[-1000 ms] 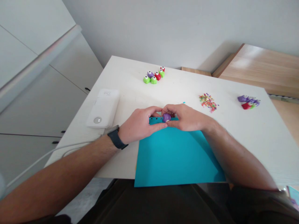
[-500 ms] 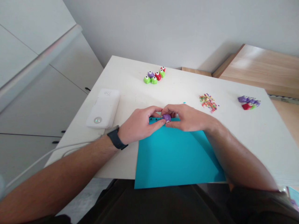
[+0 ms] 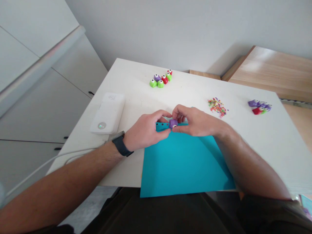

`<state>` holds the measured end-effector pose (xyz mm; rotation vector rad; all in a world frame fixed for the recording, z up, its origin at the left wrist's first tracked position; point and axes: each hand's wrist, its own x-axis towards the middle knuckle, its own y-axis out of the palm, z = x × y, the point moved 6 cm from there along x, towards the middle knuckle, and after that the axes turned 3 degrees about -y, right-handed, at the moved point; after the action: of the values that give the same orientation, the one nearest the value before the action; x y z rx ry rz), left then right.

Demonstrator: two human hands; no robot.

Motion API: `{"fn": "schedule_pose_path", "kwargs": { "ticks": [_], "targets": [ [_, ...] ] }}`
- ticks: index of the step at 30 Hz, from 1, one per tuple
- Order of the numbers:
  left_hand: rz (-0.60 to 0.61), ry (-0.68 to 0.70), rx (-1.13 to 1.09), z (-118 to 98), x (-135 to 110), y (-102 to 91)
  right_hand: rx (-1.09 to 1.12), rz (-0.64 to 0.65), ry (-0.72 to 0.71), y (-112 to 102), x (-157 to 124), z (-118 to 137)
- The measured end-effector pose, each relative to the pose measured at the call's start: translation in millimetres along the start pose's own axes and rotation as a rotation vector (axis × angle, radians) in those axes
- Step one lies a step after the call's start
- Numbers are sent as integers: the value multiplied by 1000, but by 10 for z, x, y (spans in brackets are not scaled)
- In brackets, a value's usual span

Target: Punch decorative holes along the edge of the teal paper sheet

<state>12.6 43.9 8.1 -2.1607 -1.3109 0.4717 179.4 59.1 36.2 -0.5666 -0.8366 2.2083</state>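
Observation:
A small purple craft punch (image 3: 173, 123) sits on the far edge of a teal paper sheet (image 3: 182, 165). My right hand (image 3: 196, 123) pinches the punch between fingers and thumb. My left hand (image 3: 146, 131) grips the paper edge right beside it, touching the punch's left side. Small star-shaped holes (image 3: 161, 124) run along that edge, left of the punch. The paper's edge slips into the punch's slot, partly hidden by my fingers. A dark watch (image 3: 120, 145) circles my left wrist.
Several colourful punches (image 3: 161, 79) stand at the table's far side, with more (image 3: 259, 107) at the right. Paper confetti (image 3: 216, 107) lies between. A white flat device (image 3: 107, 113) and its cable (image 3: 60, 156) are on my left. White cabinets (image 3: 48, 97) stand beyond the table's left edge.
My right hand's fingers have shifted slightly toward the far side over the punch. The punch stays at almost the same spot on the paper's edge.

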Motion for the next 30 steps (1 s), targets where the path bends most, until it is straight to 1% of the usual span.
{"fn": "schedule_pose_path", "kwargs": {
  "ticks": [6, 17, 30],
  "targets": [
    [32, 19, -40, 11, 11, 19, -6, 14, 3, 2, -23, 12],
    [44, 18, -97, 50, 23, 44, -36, 31, -44, 0, -38, 48],
    [45, 11, -73, 55, 30, 49, -125, 9, -111, -23, -52, 111]
  ]
}}
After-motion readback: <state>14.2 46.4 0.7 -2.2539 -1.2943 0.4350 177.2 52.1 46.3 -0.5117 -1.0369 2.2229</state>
